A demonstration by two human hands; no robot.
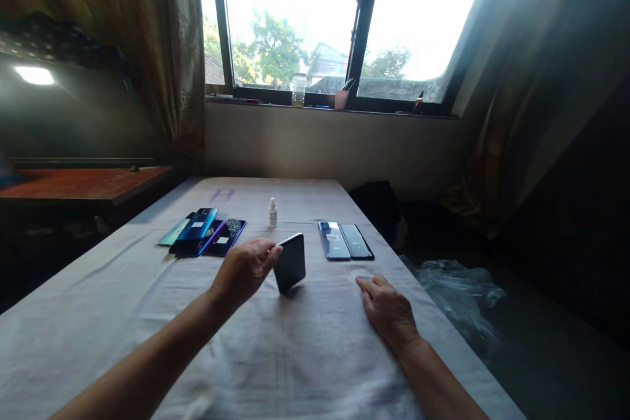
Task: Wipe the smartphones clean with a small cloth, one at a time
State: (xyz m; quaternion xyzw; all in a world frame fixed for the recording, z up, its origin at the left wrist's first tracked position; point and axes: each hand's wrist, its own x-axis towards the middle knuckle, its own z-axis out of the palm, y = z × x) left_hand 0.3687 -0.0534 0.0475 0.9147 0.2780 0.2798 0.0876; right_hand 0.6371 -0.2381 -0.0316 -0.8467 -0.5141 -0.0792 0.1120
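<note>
Left hand fingers pinch a dark, glossy smartphone tilted on edge; right hand rests flat, fingers together, on the table.

Left hand gripping phone, tilting it on table; right hand lying flat beside phone.

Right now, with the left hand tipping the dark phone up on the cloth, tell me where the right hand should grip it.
Grip the dark phone by its long edges near the free right side, coming from the right: it stands tilted on its lower edge, the left hand holds its upper left edge, and the right hand rests flat nearby.
</note>
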